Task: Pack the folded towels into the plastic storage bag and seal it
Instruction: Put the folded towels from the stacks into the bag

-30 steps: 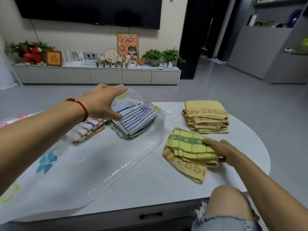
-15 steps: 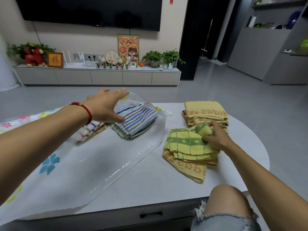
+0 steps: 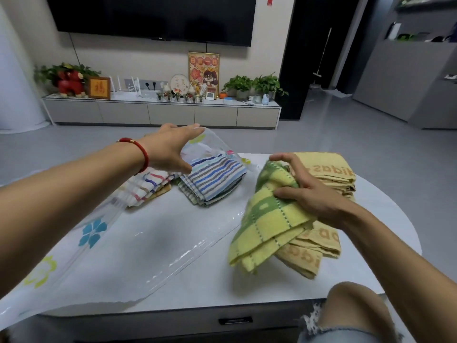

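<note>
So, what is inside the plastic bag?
Two folded piles: blue-striped towels and, left of them, red-striped towels. The lower towels in each pile are covered, and the left forearm hides part of the red-striped pile.

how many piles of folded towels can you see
4: blue-striped pile and red-striped pile inside the plastic bag, green-yellow pile gripped by the right hand, tan pile at the far right. Layers underneath may be hidden.

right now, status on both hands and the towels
Left hand open at plastic bag's raised edge. Right hand grips green-yellow towel over tan towels. Striped towels already inside bag; path looks clear.
</note>
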